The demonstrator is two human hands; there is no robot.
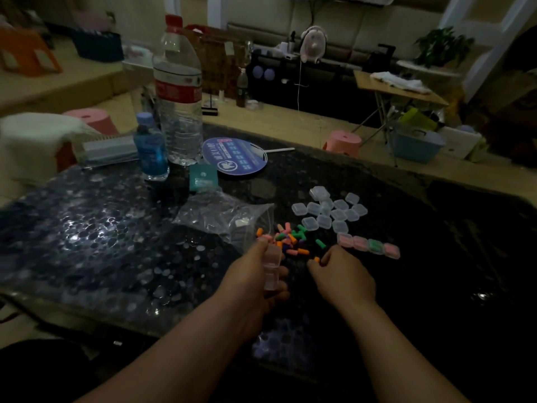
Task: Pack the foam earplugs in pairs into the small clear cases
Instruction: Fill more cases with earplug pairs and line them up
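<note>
Gripping a clear case [272, 266], left hand [247, 285] flanks right hand [344, 276] pinching earplug [317, 259].

Clear case [272, 267]: the left hand [250, 283] is covering its lower half; contents are showing too dimly to tell.
Right hand [343, 274]: curled fingers are hiding all but the tip of an orange earplug [317, 259].
Zip bag [229, 216]: contents are blurring together.
Hand fan [235, 158]: print is showing too small to read.
Forearms [180, 359]: the bottom edge is cutting both off.
</note>
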